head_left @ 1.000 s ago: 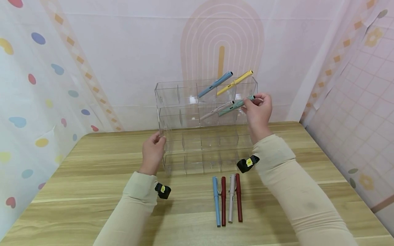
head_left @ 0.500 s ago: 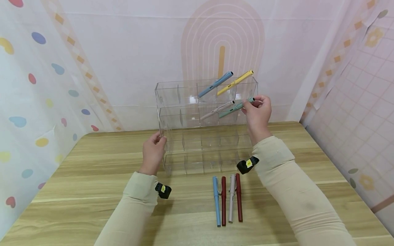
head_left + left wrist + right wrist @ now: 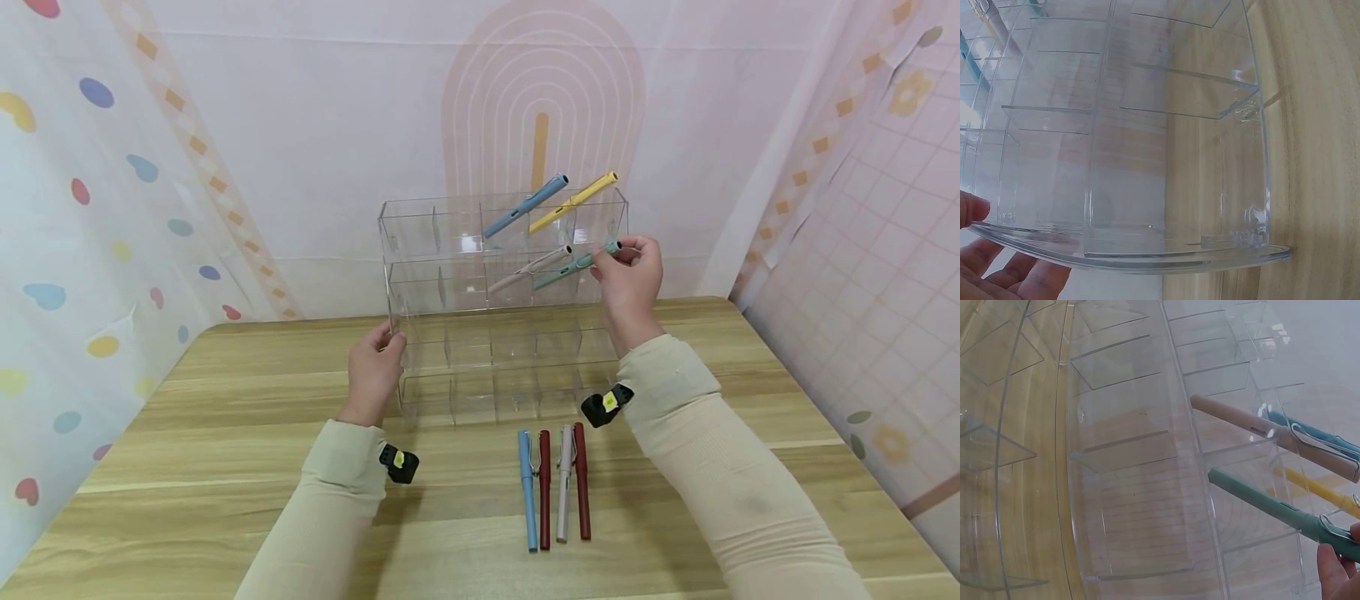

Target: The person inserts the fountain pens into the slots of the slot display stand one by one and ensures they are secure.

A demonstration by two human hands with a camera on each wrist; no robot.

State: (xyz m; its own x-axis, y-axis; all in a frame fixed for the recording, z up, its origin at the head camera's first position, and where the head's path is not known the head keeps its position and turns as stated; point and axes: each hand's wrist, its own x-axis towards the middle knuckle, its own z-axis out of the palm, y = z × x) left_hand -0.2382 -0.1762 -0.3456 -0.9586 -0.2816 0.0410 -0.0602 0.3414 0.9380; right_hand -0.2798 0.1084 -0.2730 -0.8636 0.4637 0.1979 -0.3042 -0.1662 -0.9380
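A clear acrylic rack with tiers of small compartments stands on the table. My left hand grips its left side panel, thumb inside and fingers outside in the left wrist view. My right hand pinches the cap end of a green pen, which leans in a second-tier compartment. Beside it a pale pinkish-grey pen leans in the neighbouring compartment. Above, in the top tier, a blue pen and a yellow pen lean the same way, caps up to the right.
In front of the rack a light blue pen, a dark red pen, a grey pen and another dark red pen lie side by side on the wooden table. A patterned cloth hangs behind.
The green pen's cap end has dipped slightly, with my right hand still pinching it. My left hand stays on the rack's side, and the other pens have not moved.
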